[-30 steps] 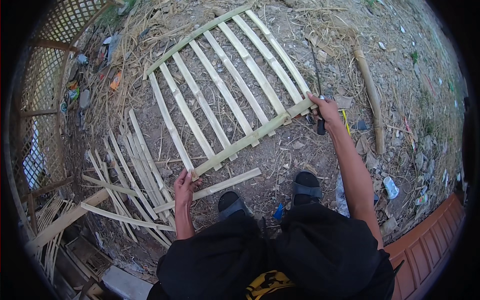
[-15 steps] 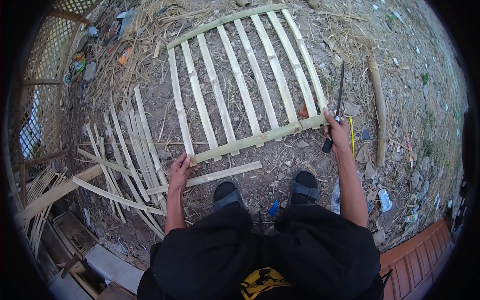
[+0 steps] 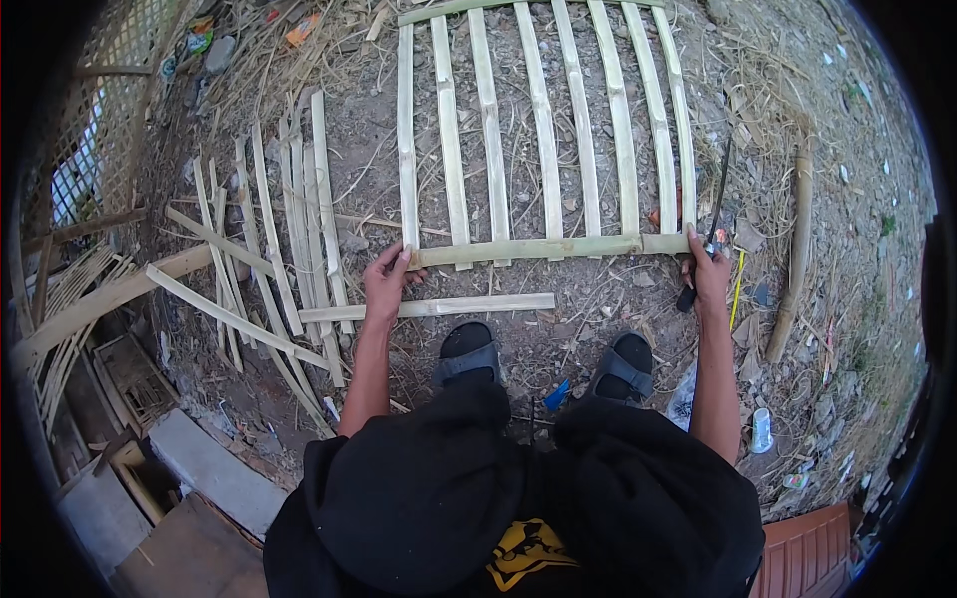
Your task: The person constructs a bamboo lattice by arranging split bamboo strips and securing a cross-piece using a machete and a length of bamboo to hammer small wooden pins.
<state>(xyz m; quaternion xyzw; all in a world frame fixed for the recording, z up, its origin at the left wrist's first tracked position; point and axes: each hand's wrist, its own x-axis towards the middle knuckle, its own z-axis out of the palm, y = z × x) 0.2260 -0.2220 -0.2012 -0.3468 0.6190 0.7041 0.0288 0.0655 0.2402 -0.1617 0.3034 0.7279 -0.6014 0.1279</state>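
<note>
A slatted bamboo frame (image 3: 558, 249) lies in front of me, its several pale slats running away from me between a near and a far crosspiece. My left hand (image 3: 384, 281) pinches the left end of the near crosspiece, thumb on top. At the right end my right hand (image 3: 709, 274) grips the crosspiece the same way. A long-bladed knife (image 3: 722, 189) with a black handle is also in my right hand, its blade pointing away from me along the frame's right side. The fingers under the crosspiece are partly hidden.
One loose bamboo strip (image 3: 469, 305) lies between the frame and my sandals. More bamboo strips (image 3: 264, 219) are heaped at the left. A bamboo pole (image 3: 799, 229), a yellow strip (image 3: 738, 289) and a white cup (image 3: 762, 429) lie on the right. Straw and rubble cover the ground.
The view has shifted. The frame's near crosspiece, tilted up toward the right before, now runs nearly level across the view. Both hands keep their hold, and the knife remains in my right hand.
</note>
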